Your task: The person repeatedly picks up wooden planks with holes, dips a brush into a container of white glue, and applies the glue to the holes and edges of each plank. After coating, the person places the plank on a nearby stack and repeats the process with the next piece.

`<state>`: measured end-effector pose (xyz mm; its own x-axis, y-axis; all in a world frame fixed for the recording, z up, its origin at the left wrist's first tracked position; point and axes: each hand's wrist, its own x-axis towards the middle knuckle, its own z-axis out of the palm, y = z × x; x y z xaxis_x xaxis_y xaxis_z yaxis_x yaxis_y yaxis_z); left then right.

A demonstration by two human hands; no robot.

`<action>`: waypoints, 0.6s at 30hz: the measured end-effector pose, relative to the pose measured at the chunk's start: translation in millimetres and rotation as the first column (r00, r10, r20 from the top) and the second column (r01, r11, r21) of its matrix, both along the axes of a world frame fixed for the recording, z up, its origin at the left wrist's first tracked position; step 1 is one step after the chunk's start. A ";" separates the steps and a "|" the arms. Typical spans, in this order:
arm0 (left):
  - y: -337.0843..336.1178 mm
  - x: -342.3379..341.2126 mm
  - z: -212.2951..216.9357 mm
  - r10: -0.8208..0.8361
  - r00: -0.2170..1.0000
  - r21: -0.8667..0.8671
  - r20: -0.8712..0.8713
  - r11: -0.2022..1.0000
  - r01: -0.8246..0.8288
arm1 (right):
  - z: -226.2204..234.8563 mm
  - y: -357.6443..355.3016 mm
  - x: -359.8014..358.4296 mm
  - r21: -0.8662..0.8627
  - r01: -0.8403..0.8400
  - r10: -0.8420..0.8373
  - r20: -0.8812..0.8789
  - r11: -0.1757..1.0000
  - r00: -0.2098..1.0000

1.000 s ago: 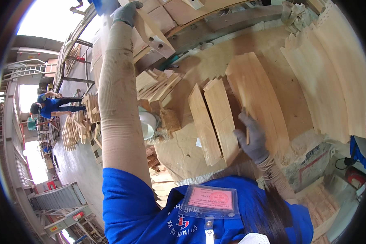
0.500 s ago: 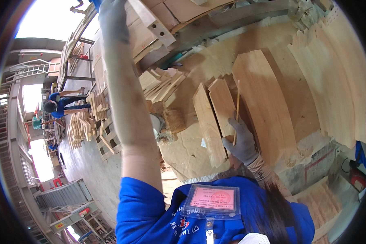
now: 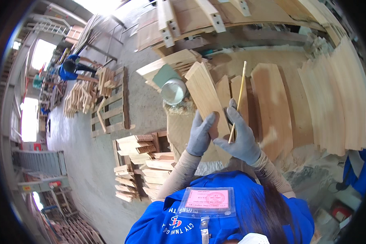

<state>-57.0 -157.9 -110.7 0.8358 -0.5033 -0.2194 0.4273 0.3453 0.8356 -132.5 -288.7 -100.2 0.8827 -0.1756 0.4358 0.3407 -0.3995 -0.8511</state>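
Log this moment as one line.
left hand: holds curved wood slat | right hand: holds thin strip edge-on | bench: more slats

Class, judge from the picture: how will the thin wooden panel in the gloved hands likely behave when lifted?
The wooden panel looks thin and curved, so probably light and slightly springy. The left hand steadies its lower edge alone, suggesting little weight. The right hand holds a thin strip edge-on; it would likely flex or snap easily.
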 end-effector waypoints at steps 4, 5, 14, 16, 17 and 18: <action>46.6 -7.1 22.3 0.209 0.960 -0.023 0.184 0.978 -0.208 | 13.2 12.2 8.7 0.077 -0.090 0.082 0.101 0.993 0.992; 61.5 -5.6 22.8 0.250 0.930 0.040 0.271 0.962 -0.271 | 20.5 19.3 14.8 0.114 0.016 -0.036 0.177 0.993 0.983; 177.6 -25.7 -13.1 0.496 0.828 -0.004 0.262 0.858 -0.513 | 39.4 44.2 65.8 0.108 0.045 -0.059 0.132 0.993 0.989; 194.0 -32.8 -23.1 0.493 0.850 -0.055 0.183 0.869 -0.492 | 30.1 51.7 81.1 0.058 0.052 -0.060 0.152 0.997 0.987; 201.2 -36.1 -27.3 0.506 0.848 -0.060 0.157 0.862 -0.503 | 24.0 56.6 90.1 0.017 0.045 -0.048 0.167 0.999 0.985; 206.8 -38.3 -28.3 0.515 0.847 -0.068 0.130 0.857 -0.510 | 19.3 60.1 98.5 -0.027 0.043 -0.038 0.183 0.999 0.982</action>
